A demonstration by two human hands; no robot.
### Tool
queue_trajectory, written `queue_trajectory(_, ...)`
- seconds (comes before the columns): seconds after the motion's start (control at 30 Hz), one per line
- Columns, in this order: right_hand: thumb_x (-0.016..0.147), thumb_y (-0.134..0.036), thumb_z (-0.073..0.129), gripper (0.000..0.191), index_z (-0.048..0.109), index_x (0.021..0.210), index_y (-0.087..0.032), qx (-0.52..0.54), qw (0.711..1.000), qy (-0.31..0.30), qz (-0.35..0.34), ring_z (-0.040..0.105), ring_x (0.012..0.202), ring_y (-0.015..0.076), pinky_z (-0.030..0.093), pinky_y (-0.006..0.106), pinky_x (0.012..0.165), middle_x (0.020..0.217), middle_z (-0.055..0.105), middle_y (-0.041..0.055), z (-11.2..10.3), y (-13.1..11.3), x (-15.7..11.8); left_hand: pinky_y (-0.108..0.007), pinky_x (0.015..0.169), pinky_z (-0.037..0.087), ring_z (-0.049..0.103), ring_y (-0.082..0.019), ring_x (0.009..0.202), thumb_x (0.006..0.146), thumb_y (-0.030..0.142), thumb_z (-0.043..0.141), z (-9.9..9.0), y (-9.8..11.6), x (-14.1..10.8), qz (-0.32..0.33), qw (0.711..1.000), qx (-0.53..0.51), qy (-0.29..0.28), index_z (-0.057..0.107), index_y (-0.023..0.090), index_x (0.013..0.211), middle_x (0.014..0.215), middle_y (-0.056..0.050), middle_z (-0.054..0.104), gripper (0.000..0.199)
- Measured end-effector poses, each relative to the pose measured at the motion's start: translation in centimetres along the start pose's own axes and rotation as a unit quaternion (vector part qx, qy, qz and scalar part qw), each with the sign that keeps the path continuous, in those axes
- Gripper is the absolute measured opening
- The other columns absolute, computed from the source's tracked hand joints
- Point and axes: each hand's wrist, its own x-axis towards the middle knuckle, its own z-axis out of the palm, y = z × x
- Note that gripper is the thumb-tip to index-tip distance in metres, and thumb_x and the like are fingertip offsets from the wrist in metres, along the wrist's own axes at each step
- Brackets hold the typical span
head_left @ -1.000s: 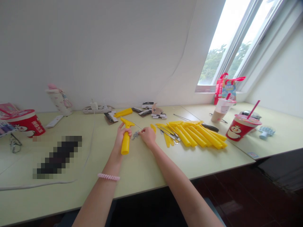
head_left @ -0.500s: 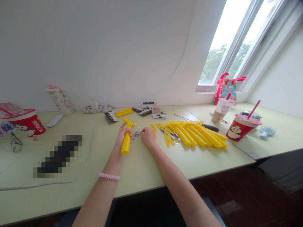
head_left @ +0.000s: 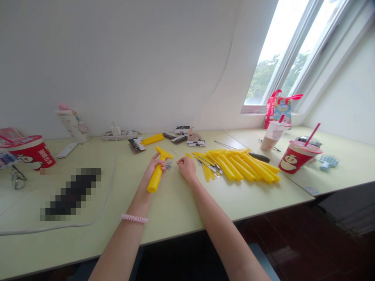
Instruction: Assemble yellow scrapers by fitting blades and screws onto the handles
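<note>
My left hand (head_left: pixel 154 167) is closed around a yellow plastic scraper handle (head_left: pixel 155 181), its wide head tilted up and its round hollow end toward me. Pinched in my right hand (head_left: pixel 186 168) is a thin metal rod (head_left: pixel 175 153), which points up and left, apart from the handle's head. Whatever end of the rod lies inside the fingers is hidden. Between the hands lies a small heap of screws (head_left: pixel 168 166). Flat yellow pieces (head_left: pixel 206 173) and thin metal blades (head_left: pixel 215 168) are right of my right hand, beside a pile of yellow scraper handles (head_left: pixel 243 166).
Black cards (head_left: pixel 136 145) and yellow tubes (head_left: pixel 152 139) lie near the wall. A black-handled tool (head_left: pixel 259 157) sits behind the pile. Red cups (head_left: pixel 299 158) stand at both sides, with a drink cup (head_left: pixel 274 136) at right. A power strip (head_left: pixel 120 135) and cable are at left.
The rod has come away from the scraper handle's head, my right hand shifting slightly right. My left hand has turned the handle so its head leans more to the right.
</note>
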Motion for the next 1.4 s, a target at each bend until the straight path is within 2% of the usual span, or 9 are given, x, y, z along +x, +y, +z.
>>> queue_trajectory(0.17,0.073,-0.024,0.054,0.014,0.066,0.073,-0.017,0.033,0.999,0.02,0.02,0.057,0.072,0.0164,0.036,0.024,0.059,0.078,0.065,0.0062,-0.6,1.0,0.5,-0.01,0.042,0.041,0.046,0.0,0.048,0.067,-0.002,0.05,0.5,-0.1,-0.4,-0.033,0.999,-0.007,-0.02,0.038,0.026,0.123,0.098,-0.008,0.054,0.063)
queue_trajectory(0.27,0.069,-0.026,0.056,0.013,0.062,0.066,-0.016,0.159,0.986,0.026,0.042,0.052,0.061,0.0126,0.035,0.023,0.055,0.065,0.06,0.0017,-0.9,1.2,0.8,-0.01,0.042,0.041,0.045,0.0,0.048,0.068,-0.002,0.049,0.7,-0.2,-0.5,-0.044,0.998,0.003,-0.033,0.038,0.026,0.124,0.096,-0.007,0.054,0.064)
queue_trajectory(0.43,0.062,-0.039,0.061,0.026,0.059,0.072,-0.015,0.448,0.891,-0.022,0.069,0.03,0.041,0.0057,0.025,0.021,0.042,0.049,0.041,-0.0066,-1.9,0.7,1.0,-0.01,0.042,0.039,0.045,0.0,0.047,0.068,-0.002,0.05,0.6,-0.5,-0.4,-0.09,0.992,0.037,-0.074,0.04,0.025,0.126,0.091,-0.006,0.055,0.064)
queue_trajectory(0.57,0.056,-0.041,0.067,0.032,0.059,0.074,-0.015,0.513,0.855,-0.07,0.015,0.032,0.042,0.0054,0.029,0.02,0.042,0.05,0.041,-0.0062,-2.9,0.1,0.5,-0.013,0.04,0.038,0.046,-0.003,0.044,0.068,0.0,0.052,0.5,-1.0,-0.4,-0.125,0.982,0.097,-0.108,0.043,0.023,0.126,0.072,-0.001,0.052,0.063)
queue_trajectory(0.87,0.062,-0.04,0.062,0.027,0.063,0.073,-0.015,0.423,0.902,-0.046,-0.074,0.033,0.047,0.0068,0.032,0.02,0.044,0.052,0.034,-0.0062,-3.2,0.1,0.2,-0.015,0.041,0.036,0.047,-0.006,0.045,0.067,0.003,0.054,0.6,-1.2,-0.5,-0.125,0.974,0.142,-0.128,0.043,0.022,0.127,0.063,0.001,0.05,0.064)
queue_trajectory(1.07,0.065,-0.038,0.059,0.019,0.059,0.068,-0.019,0.315,0.941,0.027,-0.12,0.029,0.047,0.007,0.03,0.019,0.044,0.051,0.03,-0.0072,-3.0,-0.1,0.1,-0.014,0.04,0.034,0.046,-0.005,0.045,0.066,0.003,0.055,0.9,-1.1,-0.7,-0.127,0.973,0.148,-0.12,0.044,0.021,0.125,0.062,0.002,0.048,0.062)
queue_trajectory(1.17,0.064,-0.039,0.061,0.021,0.055,0.067,-0.02,0.317,0.942,0.031,-0.106,0.029,0.047,0.0069,0.027,0.018,0.044,0.05,0.029,-0.0081,-3.2,-0.2,-0.1,-0.014,0.04,0.034,0.046,-0.005,0.045,0.066,0.003,0.055,0.7,-1.1,-0.7,-0.13,0.971,0.153,-0.128,0.044,0.021,0.125,0.062,0.001,0.049,0.063)
queue_trajectory(1.27,0.065,-0.044,0.061,0.026,0.052,0.069,-0.02,0.344,0.933,-0.01,-0.104,0.032,0.047,0.007,0.028,0.018,0.044,0.051,0.031,-0.0083,-3.4,-0.3,-0.3,-0.014,0.041,0.035,0.047,-0.005,0.046,0.067,0.003,0.054,0.5,-1.3,-0.4,-0.121,0.973,0.146,-0.135,0.044,0.022,0.125,0.063,0.001,0.049,0.062)
queue_trajectory(1.4,0.073,-0.047,0.052,0.029,0.048,0.087,-0.021,0.395,0.914,-0.045,-0.081,0.042,0.052,0.0083,0.035,0.018,0.048,0.059,0.046,-0.0067,-3.5,-0.2,-0.2,-0.013,0.042,0.037,0.045,-0.003,0.045,0.068,0.002,0.053,0.4,-1.3,-0.2,-0.102,0.981,0.122,-0.11,0.041,0.023,0.127,0.069,0.0,0.052,0.064)
